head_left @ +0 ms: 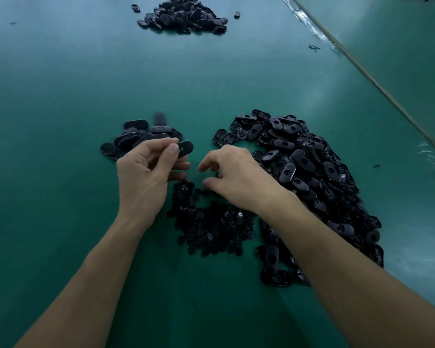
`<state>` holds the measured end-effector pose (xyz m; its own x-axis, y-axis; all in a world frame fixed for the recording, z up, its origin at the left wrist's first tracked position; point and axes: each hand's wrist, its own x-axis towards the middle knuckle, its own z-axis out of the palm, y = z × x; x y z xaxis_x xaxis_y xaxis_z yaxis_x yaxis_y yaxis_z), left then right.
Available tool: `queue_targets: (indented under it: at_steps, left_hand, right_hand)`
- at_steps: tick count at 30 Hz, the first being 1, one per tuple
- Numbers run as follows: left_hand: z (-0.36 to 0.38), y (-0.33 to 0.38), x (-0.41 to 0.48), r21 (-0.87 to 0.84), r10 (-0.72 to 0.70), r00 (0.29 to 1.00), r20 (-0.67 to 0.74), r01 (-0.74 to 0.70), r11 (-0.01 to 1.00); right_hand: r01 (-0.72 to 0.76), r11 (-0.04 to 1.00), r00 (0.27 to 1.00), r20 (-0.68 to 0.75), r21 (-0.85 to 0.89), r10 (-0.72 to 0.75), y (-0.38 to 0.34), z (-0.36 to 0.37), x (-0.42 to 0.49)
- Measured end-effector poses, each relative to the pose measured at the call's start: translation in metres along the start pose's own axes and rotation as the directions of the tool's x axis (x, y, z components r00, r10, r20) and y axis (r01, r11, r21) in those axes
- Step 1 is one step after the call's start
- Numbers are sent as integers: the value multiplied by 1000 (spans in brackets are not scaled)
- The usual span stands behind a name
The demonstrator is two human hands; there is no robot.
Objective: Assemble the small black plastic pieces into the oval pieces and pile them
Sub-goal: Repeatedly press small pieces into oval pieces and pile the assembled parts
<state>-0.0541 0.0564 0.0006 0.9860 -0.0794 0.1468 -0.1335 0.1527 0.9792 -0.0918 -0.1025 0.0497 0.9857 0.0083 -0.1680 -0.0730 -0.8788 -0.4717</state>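
The left hand pinches one oval piece between thumb and forefinger, its holed face turned up toward the camera, the remaining fingers loosely curled beneath it. The right hand hovers just beside, its fingers curled down onto the heap of small black pieces directly below; whether they already have one is hidden by the knuckles and the dark heap. To do this step well, I judge the right fingers should lift a single small piece, turn it to match the oval's opening, and press it in squarely, with the left pinch kept at the oval's end, off the hole. Just beyond the left fingers lies a small pile of ovals, where the filled one should go. Outward of the right fingers spreads the large heap of ovals, all on the green counter.
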Motion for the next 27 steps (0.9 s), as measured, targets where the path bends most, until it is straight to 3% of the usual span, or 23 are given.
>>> queue_targets:
  at_steps: [6,16,27]
  left_hand:
    - [0,-2,1,22,4,1000,17,-4,1000]
    - [-2,-2,1,7,11,1000,26,-11,1000]
    - [-3,-2,0,57,58,998,29,-60,997]
  right_hand:
    - [-85,992,996,-37,-97,82,3,-2,0]
    - [-144,989,989,40,27,143,8,-4,7]
    - [-146,989,989,-4,29,146,8,-3,8]
